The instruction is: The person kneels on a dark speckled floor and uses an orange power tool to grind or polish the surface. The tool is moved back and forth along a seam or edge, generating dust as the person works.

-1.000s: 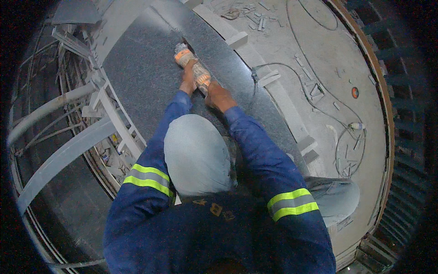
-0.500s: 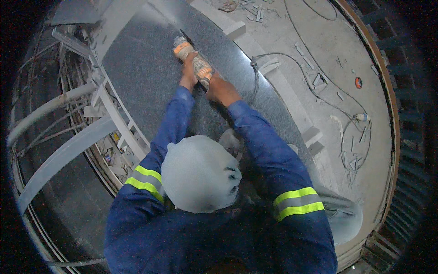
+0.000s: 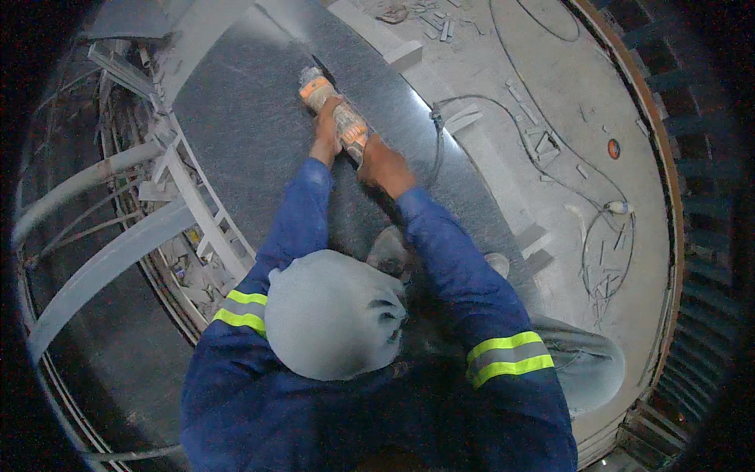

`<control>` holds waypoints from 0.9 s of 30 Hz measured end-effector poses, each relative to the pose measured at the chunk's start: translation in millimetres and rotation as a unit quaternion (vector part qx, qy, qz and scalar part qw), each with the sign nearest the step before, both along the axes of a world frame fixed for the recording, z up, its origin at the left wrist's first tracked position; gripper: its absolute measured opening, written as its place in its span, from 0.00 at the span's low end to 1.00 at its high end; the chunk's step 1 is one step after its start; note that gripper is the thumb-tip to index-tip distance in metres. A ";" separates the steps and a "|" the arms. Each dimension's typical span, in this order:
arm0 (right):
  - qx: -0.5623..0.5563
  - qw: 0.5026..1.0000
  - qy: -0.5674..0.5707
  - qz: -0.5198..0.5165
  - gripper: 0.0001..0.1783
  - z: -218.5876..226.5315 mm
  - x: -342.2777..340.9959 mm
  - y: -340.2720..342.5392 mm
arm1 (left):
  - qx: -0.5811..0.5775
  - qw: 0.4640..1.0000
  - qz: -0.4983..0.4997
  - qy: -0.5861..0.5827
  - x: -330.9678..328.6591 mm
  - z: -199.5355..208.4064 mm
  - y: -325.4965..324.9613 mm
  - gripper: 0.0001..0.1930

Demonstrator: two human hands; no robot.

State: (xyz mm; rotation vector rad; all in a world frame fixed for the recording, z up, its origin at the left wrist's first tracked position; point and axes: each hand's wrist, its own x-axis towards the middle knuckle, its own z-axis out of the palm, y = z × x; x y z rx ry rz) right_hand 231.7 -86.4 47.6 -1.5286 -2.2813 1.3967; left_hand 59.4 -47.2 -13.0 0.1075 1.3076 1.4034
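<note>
A dark grey speckled stone slab (image 3: pixel 236 118) lies in front of me. An orange and grey angle grinder (image 3: pixel 336 110) rests on it near its far edge. My left hand (image 3: pixel 325 135) grips the grinder's front part, and my right hand (image 3: pixel 382 163) holds its rear handle. Both arms, in blue sleeves with reflective bands, are stretched forward over the slab. A grey cloth-covered head (image 3: pixel 334 315) fills the lower middle and hides part of the slab. The grinder's disc is hidden beneath its body.
A power cable (image 3: pixel 503 118) runs from the grinder across the dusty floor to a plug (image 3: pixel 617 208). Stone offcuts (image 3: pixel 429 23) and a pale block (image 3: pixel 405 55) lie beyond the slab. A grey metal frame (image 3: pixel 189 197) and pipes border it on the left.
The grinder and both hands have shifted slightly farther along the slab. My upper body has leaned forward.
</note>
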 end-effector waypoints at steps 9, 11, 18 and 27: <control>-0.026 1.000 -0.010 0.004 0.26 -5.1 -14.6 8.5 | -0.023 0.999 -0.024 0.026 -18.2 -14.0 10.5 0.14; -0.019 0.999 0.028 0.007 0.26 -8.6 -15.5 11.2 | -0.026 0.999 -0.006 0.023 -18.8 -14.9 13.3 0.13; -0.019 1.000 0.013 0.013 0.27 -5.7 -28.7 18.3 | 0.009 1.000 -0.008 0.014 -38.8 -23.4 13.7 0.19; -0.032 0.999 -0.027 0.008 0.28 11.6 -2.1 0.6 | -0.016 1.000 0.016 0.018 3.7 2.3 -3.9 0.16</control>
